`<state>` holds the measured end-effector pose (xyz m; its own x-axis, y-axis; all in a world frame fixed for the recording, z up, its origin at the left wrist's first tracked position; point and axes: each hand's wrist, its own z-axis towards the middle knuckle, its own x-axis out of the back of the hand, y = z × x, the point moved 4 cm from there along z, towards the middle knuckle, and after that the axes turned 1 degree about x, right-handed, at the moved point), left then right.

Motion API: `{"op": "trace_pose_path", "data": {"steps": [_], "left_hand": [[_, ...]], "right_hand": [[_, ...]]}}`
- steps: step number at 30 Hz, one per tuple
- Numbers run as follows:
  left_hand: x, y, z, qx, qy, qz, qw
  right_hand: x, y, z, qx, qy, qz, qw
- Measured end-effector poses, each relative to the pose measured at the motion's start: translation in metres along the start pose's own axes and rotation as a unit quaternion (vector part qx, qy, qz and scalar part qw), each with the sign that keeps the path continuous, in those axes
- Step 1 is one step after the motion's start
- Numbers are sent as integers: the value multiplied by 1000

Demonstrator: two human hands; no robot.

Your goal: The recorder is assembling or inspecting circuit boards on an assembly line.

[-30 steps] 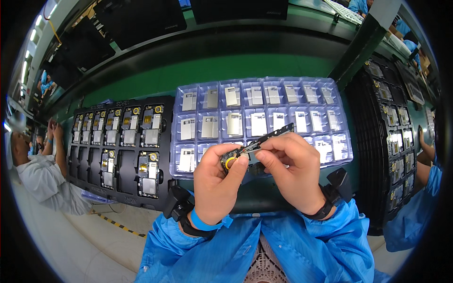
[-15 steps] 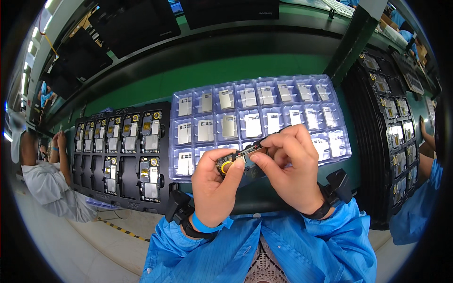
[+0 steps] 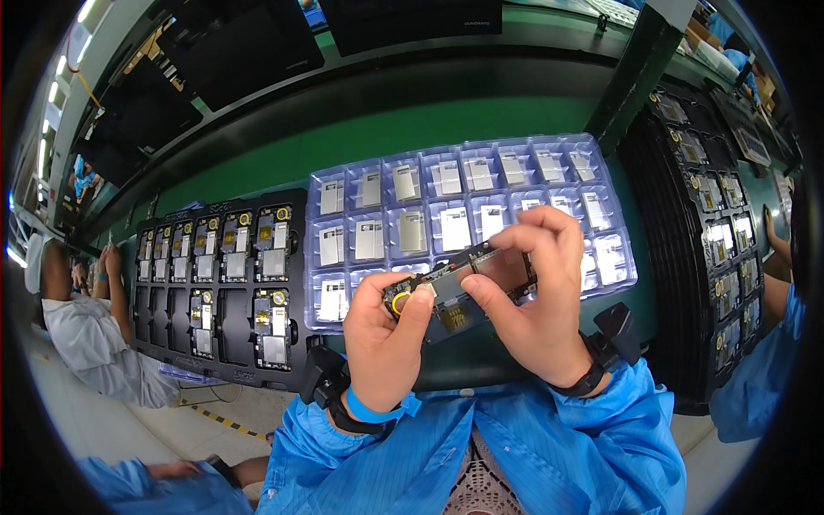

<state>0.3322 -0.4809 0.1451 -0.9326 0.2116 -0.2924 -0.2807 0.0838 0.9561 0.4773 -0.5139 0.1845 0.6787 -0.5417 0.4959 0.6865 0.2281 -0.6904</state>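
Note:
Above the near edge of a clear plastic tray [image 3: 635, 276], both my hands hold one circuit board [image 3: 451, 318], tilted. My left hand [image 3: 384, 335] pinches its left end, thumb on top, beside a yellow-ringed round part [image 3: 400, 302]. My right hand [image 3: 542, 313] is at the other end, its thumb pressing on the board and its fingers curled over the far side. A flat metallic surface [image 3: 505, 271] shows by the right thumb. Thin silver metal plates [image 3: 412, 231] lie in the tray's compartments, some of them hidden behind my hands.
To the left, a black tray [image 3: 234, 330] holds similar circuit boards [image 3: 272, 328], with several bare slots. A tall stack of black trays [image 3: 661, 257] stands at the right. Dark monitors [image 3: 245, 43] line the back. Co-workers [image 3: 103, 343] sit left and right; a blue sleeve [image 3: 163, 489] shows lower left.
The circuit board has tipped so its broad face shows more. My right fingers have lifted and spread slightly, the thumb staying on the board. A person's blue-sleeved arm has appeared at lower left.

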Motion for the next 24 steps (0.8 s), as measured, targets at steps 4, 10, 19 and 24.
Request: {"op": "trace_pose_path", "data": {"steps": [4,10,19,24], "left_hand": [[1,1,-2,-4,-8,7,1000],[0,3,-4,-11,-24,28,999],[-2,6,-2,2,-26,66,997],[-2,7,0,10,-38,69,997]], "right_hand": [[-5,9,4,-68,20,172,983],[-7,17,2,-124,-63,209,968],[-3,15,3,-106,-53,183,976],[-3,14,5,-98,-58,177,978]]}}
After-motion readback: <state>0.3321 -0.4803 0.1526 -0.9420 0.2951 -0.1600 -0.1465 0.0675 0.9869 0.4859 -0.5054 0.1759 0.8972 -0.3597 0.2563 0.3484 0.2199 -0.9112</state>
